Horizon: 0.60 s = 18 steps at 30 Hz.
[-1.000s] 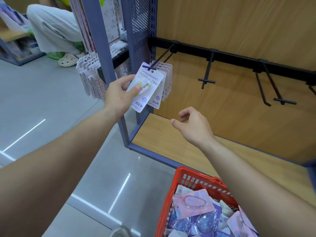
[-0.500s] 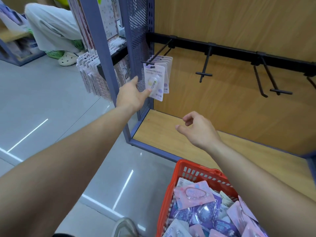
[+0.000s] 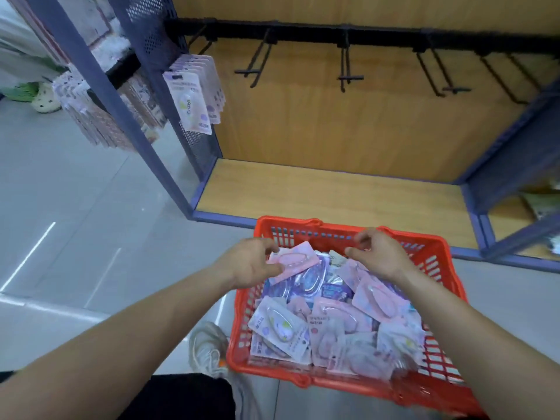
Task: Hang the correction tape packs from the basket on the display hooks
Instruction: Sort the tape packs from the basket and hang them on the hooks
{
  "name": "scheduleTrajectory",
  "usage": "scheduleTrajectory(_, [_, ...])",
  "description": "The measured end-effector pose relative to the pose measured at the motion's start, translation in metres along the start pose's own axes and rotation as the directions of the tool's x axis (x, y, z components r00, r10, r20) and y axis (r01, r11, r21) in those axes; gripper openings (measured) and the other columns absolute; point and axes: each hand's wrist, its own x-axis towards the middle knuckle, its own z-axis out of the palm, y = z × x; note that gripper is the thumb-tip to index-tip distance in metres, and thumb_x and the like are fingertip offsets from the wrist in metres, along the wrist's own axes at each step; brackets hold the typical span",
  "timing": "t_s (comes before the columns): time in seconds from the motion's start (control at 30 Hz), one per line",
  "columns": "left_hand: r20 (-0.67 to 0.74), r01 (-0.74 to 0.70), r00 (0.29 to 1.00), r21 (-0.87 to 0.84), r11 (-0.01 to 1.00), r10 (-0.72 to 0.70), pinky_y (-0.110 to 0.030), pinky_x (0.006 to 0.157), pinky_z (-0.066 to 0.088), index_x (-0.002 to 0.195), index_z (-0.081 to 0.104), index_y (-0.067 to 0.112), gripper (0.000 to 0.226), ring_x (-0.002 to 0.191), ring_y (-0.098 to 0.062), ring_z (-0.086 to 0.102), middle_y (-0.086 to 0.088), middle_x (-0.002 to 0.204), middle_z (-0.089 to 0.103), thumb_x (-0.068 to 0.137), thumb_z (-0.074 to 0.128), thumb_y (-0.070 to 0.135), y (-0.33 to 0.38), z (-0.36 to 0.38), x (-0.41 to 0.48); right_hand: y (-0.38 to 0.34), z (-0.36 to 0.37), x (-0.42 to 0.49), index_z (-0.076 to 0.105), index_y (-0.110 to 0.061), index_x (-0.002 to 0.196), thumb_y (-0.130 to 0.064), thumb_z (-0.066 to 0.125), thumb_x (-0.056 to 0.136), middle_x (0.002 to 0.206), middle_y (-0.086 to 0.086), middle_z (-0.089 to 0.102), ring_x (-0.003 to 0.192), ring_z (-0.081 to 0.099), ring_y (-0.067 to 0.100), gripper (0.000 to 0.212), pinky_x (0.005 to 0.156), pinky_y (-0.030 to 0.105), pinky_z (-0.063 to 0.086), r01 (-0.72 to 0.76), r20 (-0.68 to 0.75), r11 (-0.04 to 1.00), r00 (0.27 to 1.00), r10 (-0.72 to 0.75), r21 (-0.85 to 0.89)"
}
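While a bunch of correction tape packs [image 3: 194, 98] hangs on the far-left hook [image 3: 202, 45], your left hand [image 3: 251, 265] pinches a pink pack [image 3: 295, 261] at the far end of the red basket [image 3: 436, 247]; your right hand [image 3: 378, 256] hovers just right of it, fingers loosely curled, holding nothing.

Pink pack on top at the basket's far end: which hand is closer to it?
Left. The left hand holds the pink pack by its left edge, fingers curled over it. The right hand hangs to its right above other packs, apart from it.
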Motion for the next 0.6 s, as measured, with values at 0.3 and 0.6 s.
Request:
scheduleTrajectory(0.3, [-0.147,0.089,0.982,-0.179,0.98,-0.116,-0.035,0.11,0.039,0.144,0.053,0.016,0.066,0.133,-0.027,0.048,-0.007,0.146,0.051,0.086,0.077,0.035,0.041,0.106,0.047,0.113,0.0,-0.026,0.065,-0.009,0.128,-0.031,0.075,0.09,0.124,0.004,0.065,0.123,0.054,0.02,0.046,0.104,0.033,0.041,-0.043,0.012,0.998,0.999,0.043,-0.056])
scheduleTrajectory(0.6, [0.02,0.032,0.999,-0.18,0.983,-0.029,-0.035,0.083,0.054,0.091,0.065,0.027,0.022,0.094,-0.019,0.064,0.002,0.105,0.067,0.08,0.08,0.038,0.07,0.142,0.069,0.152,0.018,-0.028,0.054,-0.024,0.084,-0.044,0.083,0.078,0.081,-0.008,0.05,0.083,0.053,0.022,0.036,0.07,0.037,0.039,-0.036,0.139,0.994,0.989,0.05,-0.105])
